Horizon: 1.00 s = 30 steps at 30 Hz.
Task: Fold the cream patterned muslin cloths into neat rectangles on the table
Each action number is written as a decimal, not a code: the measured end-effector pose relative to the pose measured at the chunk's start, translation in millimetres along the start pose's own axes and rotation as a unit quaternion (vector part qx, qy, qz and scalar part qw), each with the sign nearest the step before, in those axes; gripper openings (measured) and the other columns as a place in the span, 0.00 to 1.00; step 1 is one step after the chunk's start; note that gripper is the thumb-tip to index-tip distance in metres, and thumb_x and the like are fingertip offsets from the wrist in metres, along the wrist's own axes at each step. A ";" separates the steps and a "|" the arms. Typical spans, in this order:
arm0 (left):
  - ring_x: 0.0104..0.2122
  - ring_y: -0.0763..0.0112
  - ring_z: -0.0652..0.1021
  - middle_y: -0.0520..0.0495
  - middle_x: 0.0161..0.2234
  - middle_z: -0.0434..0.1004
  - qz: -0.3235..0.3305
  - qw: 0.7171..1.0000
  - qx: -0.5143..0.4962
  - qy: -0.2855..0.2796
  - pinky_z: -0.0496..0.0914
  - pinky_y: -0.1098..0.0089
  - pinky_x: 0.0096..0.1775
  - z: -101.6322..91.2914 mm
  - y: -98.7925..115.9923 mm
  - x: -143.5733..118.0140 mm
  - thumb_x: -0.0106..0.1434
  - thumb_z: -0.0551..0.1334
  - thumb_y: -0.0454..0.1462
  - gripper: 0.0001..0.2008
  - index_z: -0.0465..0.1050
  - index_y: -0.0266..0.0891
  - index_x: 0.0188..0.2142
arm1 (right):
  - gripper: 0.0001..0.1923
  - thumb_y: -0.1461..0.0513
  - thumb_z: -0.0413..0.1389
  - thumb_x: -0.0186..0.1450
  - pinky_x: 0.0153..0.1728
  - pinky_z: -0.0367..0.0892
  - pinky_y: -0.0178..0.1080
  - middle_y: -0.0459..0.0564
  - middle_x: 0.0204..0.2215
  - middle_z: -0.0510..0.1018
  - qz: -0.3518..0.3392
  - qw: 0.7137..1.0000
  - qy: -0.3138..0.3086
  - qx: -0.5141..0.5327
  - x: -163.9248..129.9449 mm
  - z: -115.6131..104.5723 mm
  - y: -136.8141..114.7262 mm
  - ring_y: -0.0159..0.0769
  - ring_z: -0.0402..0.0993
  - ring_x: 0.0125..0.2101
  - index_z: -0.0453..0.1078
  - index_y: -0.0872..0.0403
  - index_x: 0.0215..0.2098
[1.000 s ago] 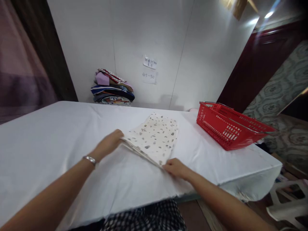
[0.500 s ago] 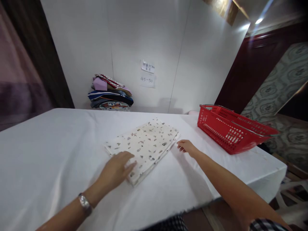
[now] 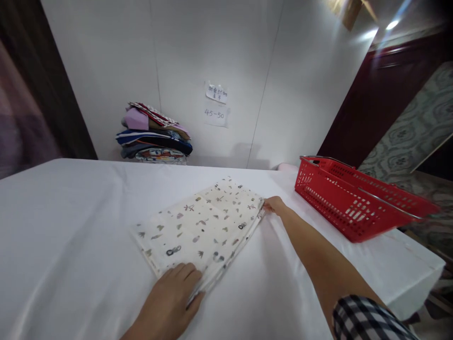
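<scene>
While the folded patterned cloth (image 3: 203,226) lies flat on the white table (image 3: 71,222), the left hand (image 3: 173,302) presses its near corner, fingers spread, and the right hand (image 3: 274,204) pinches its far corner.

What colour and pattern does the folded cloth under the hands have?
Cream with small scattered grey and dark motifs on the folded cloth, seen in the head view.

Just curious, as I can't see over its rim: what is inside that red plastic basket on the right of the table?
Through the red plastic basket and its slotted wall only red mesh shows. Its floor is hidden by the near wall, so anything lying low stays unseen.
</scene>
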State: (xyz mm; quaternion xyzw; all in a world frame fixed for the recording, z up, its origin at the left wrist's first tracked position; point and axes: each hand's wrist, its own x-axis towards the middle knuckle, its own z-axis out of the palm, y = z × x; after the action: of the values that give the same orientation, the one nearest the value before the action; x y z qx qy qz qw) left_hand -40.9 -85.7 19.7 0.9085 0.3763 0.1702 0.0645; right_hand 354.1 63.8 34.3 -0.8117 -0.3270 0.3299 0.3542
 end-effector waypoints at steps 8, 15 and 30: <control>0.36 0.64 0.75 0.50 0.38 0.75 0.094 0.988 0.047 0.113 0.67 0.63 0.41 8.6 -9.4 -5.4 0.56 0.59 0.37 0.11 0.69 0.46 0.41 | 0.16 0.57 0.53 0.65 0.40 0.70 0.44 0.52 0.46 0.70 0.062 0.998 0.015 0.004 23.2 13.9 -12.1 0.37 0.71 0.41 0.64 0.56 0.49; 0.30 0.67 0.73 0.49 0.31 0.72 0.067 0.997 -0.006 0.049 0.66 0.67 0.34 2.4 -7.1 -9.0 0.60 0.54 0.35 0.05 0.67 0.42 0.30 | 0.19 0.61 0.57 0.61 0.20 0.63 0.29 0.43 0.25 0.72 -0.022 0.997 0.064 0.041 15.8 -6.2 -8.2 0.24 0.67 0.20 0.63 0.55 0.50; 0.31 0.67 0.69 0.48 0.29 0.68 0.034 0.987 -0.094 -0.122 0.62 0.65 0.35 -14.4 -5.3 -4.6 0.59 0.51 0.32 0.07 0.61 0.40 0.25 | 0.14 0.65 0.60 0.54 0.16 0.56 0.28 0.39 0.13 0.67 -0.060 0.997 0.052 -0.019 7.6 -11.2 17.0 0.26 0.63 0.14 0.71 0.57 0.40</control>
State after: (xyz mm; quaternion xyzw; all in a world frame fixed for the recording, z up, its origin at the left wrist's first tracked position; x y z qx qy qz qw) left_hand -52.6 -85.4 30.7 0.9246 0.3169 0.0947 0.1890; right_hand 372.1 56.5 24.5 -0.8134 -0.3624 0.2593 0.3739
